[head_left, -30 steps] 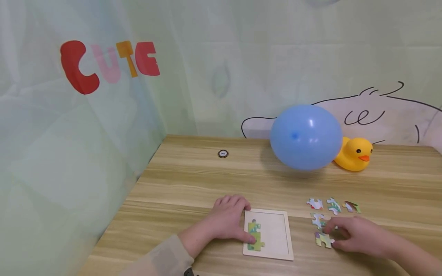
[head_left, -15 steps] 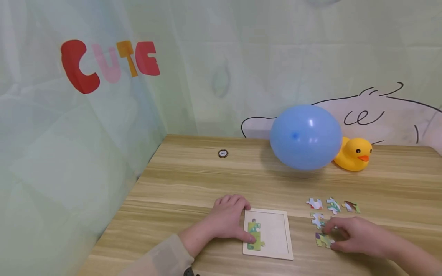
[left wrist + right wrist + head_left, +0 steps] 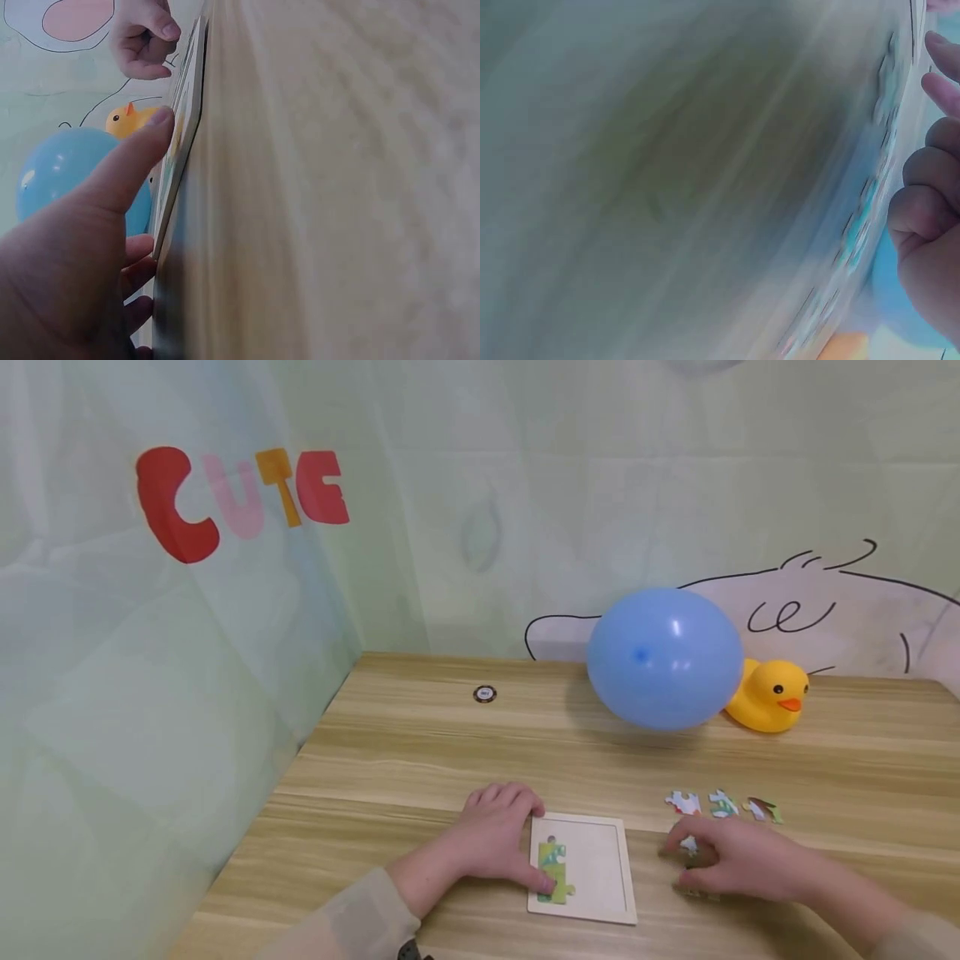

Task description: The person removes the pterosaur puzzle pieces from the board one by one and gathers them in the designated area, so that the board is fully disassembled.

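My left hand (image 3: 495,835) rests at the left side of a shallow wooden puzzle tray (image 3: 600,868). Its thumb presses on joined green puzzle pieces (image 3: 552,857) along the tray's left inside edge, while the fingertips touch the upper left corner. To the right of the tray, my right hand (image 3: 750,860) hovers low over loose puzzle pieces, thumb and forefinger apart with nothing between them in the left wrist view. A white-and-blue puzzle piece (image 3: 688,843) shows through that gap in the head view. The hand mostly hides the lower pieces.
Three puzzle pieces (image 3: 723,804) lie in a row beyond my right hand. Farther back are a blue balloon (image 3: 666,660) and a yellow rubber duck (image 3: 768,697). A poker chip (image 3: 484,694) lies near the table's back edge. Printed fabric stands behind and to the left.
My right hand has moved left and slightly forward from beside the lowest loose piece, now covering more of the pieces. My left hand and the tray have stayed put.
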Motion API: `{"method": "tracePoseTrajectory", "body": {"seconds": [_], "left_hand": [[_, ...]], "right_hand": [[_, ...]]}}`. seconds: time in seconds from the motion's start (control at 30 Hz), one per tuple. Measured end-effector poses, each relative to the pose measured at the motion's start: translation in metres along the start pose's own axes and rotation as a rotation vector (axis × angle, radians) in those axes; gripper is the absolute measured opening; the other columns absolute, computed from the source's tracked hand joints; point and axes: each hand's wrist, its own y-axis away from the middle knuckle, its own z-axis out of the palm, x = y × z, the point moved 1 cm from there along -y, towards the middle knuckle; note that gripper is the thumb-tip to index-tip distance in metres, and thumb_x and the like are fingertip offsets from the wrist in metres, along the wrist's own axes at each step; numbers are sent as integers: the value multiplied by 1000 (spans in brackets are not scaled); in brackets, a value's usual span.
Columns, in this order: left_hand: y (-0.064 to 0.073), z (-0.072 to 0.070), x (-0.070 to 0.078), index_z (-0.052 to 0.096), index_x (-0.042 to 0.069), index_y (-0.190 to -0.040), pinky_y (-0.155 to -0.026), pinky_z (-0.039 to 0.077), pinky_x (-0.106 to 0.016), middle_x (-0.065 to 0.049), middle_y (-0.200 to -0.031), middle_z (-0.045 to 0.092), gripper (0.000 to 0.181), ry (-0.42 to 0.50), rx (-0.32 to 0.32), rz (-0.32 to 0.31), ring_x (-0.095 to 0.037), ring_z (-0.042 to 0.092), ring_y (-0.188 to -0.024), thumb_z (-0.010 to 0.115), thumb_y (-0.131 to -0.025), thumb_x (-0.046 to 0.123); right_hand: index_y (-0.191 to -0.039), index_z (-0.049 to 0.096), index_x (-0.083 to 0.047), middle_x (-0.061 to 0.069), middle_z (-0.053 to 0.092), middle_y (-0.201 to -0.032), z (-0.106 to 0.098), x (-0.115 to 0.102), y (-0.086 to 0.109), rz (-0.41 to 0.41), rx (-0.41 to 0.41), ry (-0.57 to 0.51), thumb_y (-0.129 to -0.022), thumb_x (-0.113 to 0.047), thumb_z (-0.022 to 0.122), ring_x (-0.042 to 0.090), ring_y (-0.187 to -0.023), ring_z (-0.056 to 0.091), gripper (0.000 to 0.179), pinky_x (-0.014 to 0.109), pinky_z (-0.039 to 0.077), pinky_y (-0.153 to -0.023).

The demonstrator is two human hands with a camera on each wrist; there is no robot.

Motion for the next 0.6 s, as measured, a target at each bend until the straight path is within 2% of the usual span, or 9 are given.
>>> {"method": "tracePoseTrajectory", "body": {"seconds": [0.1, 0.27, 0.6], "left_hand": [[2, -2, 0, 46, 22, -120, -100, 29, -47, 4, -124, 44, 85, 0, -14, 13, -20, 39, -114, 72, -57, 71], [3, -2, -1, 45, 23, -122, -101, 27, -47, 4, -126, 42, 84, -6, -31, 32, -20, 37, -118, 73, -58, 70], [2, -1, -1, 45, 23, -122, -100, 28, -47, 4, -127, 42, 85, -33, -21, 28, -21, 38, -117, 73, -57, 70]], "right_hand": [[-102, 59, -29, -17, 42, -66, 1, -10, -11, -18, -5, 18, -82, -41, 69, -3, -57, 38, 26, 19, 35, -51], [-104, 59, -25, -13, 41, -63, 0, -23, -31, -3, -75, -36, -83, -39, 69, 0, -55, 36, 28, 20, 34, -50], [-108, 59, -26, -12, 36, -56, 11, -44, -67, -3, -127, -35, -82, -36, 70, 2, -49, 31, 30, 19, 28, -48]]}}
